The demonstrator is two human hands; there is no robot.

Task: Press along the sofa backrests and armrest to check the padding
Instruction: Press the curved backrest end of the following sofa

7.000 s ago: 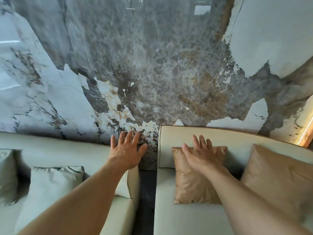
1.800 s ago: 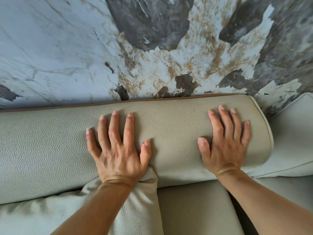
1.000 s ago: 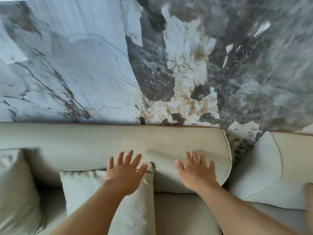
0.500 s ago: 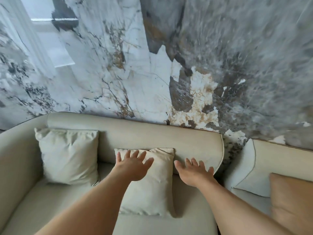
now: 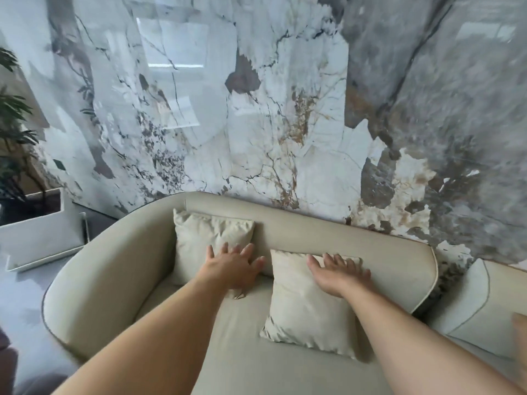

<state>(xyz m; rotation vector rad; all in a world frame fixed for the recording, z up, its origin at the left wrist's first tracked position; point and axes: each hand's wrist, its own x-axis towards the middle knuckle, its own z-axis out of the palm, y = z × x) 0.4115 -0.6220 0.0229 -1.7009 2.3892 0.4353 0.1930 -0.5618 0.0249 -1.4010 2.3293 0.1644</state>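
Note:
A pale beige leather sofa stands against a marble wall. Its backrest runs across the middle and curves into a rounded armrest on the left. My left hand is spread open in front of the gap between two cream cushions, over the lower corner of the left cushion. My right hand is open with fingers apart over the top edge of the right cushion, near the backrest. Whether either palm touches the padding is unclear.
A second sofa section adjoins on the right. A white rectangular planter with a leafy plant stands on the grey floor left of the armrest. The glossy marble wall rises directly behind the backrest.
The view has pulled back and swung left, bringing the armrest and planter into sight. Both hands came off the backrest and shifted left along the sofa, now over the cushions.

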